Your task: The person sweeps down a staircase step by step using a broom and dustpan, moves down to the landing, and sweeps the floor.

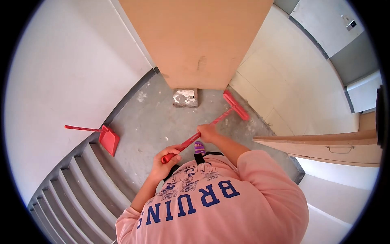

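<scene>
A red broom slants from the middle of the view up to the right, its wide head on the grey floor near the right wall's base. My left hand is wrapped round the handle near its end. Farther along the handle, my right hand is closed on it, back of the hand upward. A red dustpan with a long handle leans by the left wall, near the top of the stairs. Near the tan panel lies a worn block with white patches.
Grey stairs descend at the lower left. A tan panel stands ahead, and a wooden door edge with a metal handle juts in from the right. A purple sandal shows on the floor below my hands.
</scene>
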A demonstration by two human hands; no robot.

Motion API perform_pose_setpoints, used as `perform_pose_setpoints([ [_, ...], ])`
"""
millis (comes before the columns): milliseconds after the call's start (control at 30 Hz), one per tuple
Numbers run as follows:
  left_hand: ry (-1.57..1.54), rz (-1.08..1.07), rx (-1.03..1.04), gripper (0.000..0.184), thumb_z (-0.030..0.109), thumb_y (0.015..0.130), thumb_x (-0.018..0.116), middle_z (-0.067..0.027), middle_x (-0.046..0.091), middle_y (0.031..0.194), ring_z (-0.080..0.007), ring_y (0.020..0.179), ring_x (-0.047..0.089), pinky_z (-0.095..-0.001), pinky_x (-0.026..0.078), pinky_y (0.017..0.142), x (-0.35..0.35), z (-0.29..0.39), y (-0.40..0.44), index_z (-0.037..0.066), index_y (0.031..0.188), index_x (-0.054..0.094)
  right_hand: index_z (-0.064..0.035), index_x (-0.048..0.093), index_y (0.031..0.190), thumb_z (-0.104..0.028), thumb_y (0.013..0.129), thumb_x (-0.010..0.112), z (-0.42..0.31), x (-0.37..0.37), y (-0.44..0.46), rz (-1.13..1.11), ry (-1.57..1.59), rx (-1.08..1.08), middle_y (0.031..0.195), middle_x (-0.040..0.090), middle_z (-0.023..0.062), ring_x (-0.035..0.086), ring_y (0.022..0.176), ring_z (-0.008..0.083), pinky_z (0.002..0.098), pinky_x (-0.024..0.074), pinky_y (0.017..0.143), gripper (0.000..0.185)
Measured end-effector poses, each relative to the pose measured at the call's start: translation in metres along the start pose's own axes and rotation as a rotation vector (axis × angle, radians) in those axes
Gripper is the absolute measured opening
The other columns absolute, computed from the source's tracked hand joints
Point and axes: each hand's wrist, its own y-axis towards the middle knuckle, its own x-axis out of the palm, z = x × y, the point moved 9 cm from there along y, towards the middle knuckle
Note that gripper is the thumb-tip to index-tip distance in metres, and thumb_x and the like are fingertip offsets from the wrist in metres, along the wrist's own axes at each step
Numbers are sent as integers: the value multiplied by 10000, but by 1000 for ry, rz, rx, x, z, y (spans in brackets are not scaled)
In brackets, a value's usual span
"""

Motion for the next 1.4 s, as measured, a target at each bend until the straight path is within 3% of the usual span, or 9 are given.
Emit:
perform_pose_setpoints([
  [267,44,188,-79,111,63,835,646,-107,618,1104,-149,974,548,-268,414,872,-13,26,-43,-1,917,607,-146,595,870,-179,723,624,-53,10,-4,-80,20,-142,870,641,69,604,898,276,461,424,720,153],
  [733,335,349,267,167,148,807,691,-112,662,913,-174,790,618,-273,474,702,-49,140,-97,-1,852,632,-143,602,858,-217,752,601,-194,-27,-41,-352,171,-515,760,647,59,617,774,264,424,420,683,129],
  [833,139,476,491,420,362,839,639,-125,634,1006,-206,901,612,-301,462,787,-57,157,-117,-9,1030,591,-104,584,871,-176,754,599,-227,-51,-48,-350,253,-582,737,622,95,604,736,283,406,440,647,139],
  [900,90,614,563,611,546,892,459,-140,613,1036,-226,944,596,-332,452,840,-72,148,-130,-23,1095,549,-100,585,881,-149,750,601,-251,-63,-47,-357,325,-595,732,617,109,600,728,292,397,443,651,141],
  [1000,-294,617,46,701,634,889,338,-136,629,951,-217,857,610,-327,477,787,-106,50,-139,-14,1015,575,-103,597,886,-109,739,615,-284,-70,-42,-397,397,-607,739,614,121,598,727,299,381,447,650,148],
  [1067,-519,392,-338,790,715,854,233,-112,630,784,-200,716,611,-299,486,669,-93,3,-140,16,913,596,-90,599,878,-97,725,647,-307,-68,-38,-422,379,-664,751,606,118,591,724,302,378,453,621,160],
  [1133,-735,312,-533,780,725,843,259,-96,624,796,-181,718,603,-293,482,654,-82,-29,-143,26,941,593,-88,608,868,-120,718,679,-341,-94,-45,-222,376,-872,759,585,107,579,718,300,375,450,626,169],
  [1333,-1134,425,-465,667,685,844,373,-54,608,825,-136,692,567,-250,449,572,-119,-69,-129,58,953,574,-57,640,863,-180,780,697,-407,-78,-39,-313,461,-805,841,554,67,548,791,186,291,444,700,159],
  [1400,-1272,540,-221,495,566,859,467,-30,583,751,-123,632,540,-243,432,525,-151,-76,-109,81,874,567,-53,639,852,-174,777,698,-449,-87,-49,-339,489,-755,844,556,68,547,785,188,290,444,699,154],
])
